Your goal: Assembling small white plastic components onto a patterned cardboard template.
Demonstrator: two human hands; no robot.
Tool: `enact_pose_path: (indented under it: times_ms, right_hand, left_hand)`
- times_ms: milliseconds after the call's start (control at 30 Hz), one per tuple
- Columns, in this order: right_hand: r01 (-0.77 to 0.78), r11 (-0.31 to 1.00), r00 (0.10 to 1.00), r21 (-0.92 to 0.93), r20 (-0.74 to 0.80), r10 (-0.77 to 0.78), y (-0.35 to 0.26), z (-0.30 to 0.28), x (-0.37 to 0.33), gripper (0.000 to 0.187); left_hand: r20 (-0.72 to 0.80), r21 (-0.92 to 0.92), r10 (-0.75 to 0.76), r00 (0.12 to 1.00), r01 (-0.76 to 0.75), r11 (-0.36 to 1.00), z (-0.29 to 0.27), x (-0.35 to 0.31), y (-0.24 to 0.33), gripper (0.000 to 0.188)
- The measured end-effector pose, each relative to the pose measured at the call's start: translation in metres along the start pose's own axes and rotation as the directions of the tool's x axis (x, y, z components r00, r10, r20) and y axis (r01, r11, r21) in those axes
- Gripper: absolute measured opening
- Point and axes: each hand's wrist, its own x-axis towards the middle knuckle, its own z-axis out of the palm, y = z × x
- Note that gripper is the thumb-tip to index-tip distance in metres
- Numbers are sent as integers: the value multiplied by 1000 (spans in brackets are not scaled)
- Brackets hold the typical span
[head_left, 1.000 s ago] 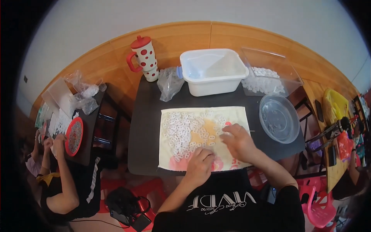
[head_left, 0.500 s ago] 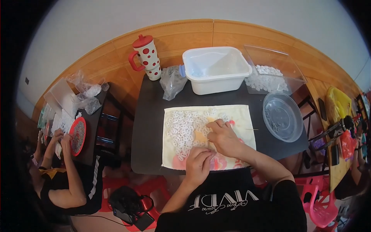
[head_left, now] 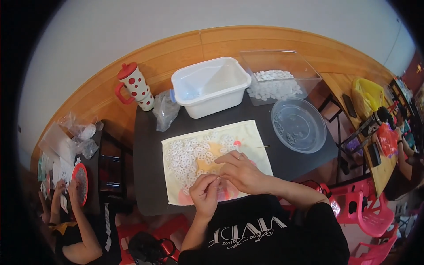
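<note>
Pieces (head_left: 181, 161), white and holed, are left loose across the towel (head_left: 252, 132) on the bench (head_left: 148, 185) — any finished share cannot be told — while left hand (head_left: 206, 194) and right hand (head_left: 243, 173) are pinched closed, fingertips meeting, contents indiscernible.

Just below where the left hand (head_left: 205, 193) and the right hand (head_left: 244, 173) come together, big white letters (head_left: 248, 231) stand on the black short-sleeved cloth shirt (head_left: 282, 240), upside down. Small, thin, curly white letters (head_left: 242, 238) run along their far side from the hands.
</note>
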Motion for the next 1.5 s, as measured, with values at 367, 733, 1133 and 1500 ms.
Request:
enact_pose_path:
  times_ms: [367, 733, 1133, 1500]
  right_hand:
    - [-428, 809, 885, -403, -367, 285, 158, -140, -53, 7]
    - [-263, 663, 949, -701, -65, 307, 180, -115, -31, 21]
    - [-221, 926, 958, 306, -108, 264, 47, -76, -16, 9]
    - [-18, 943, 999, 331, 38, 6, 11, -4, -2, 12]
  left_hand:
    - [54, -13, -41, 998, 41, 999, 15, -7, -12, 9]
    - [62, -17, -106, 992, 107, 994, 12, -8, -17, 12]
    - [70, -87, -139, 988, 145, 986, 9, -9, -14, 11]
    - [95, -65, -112, 989, 119, 991, 9, -6, -11, 6]
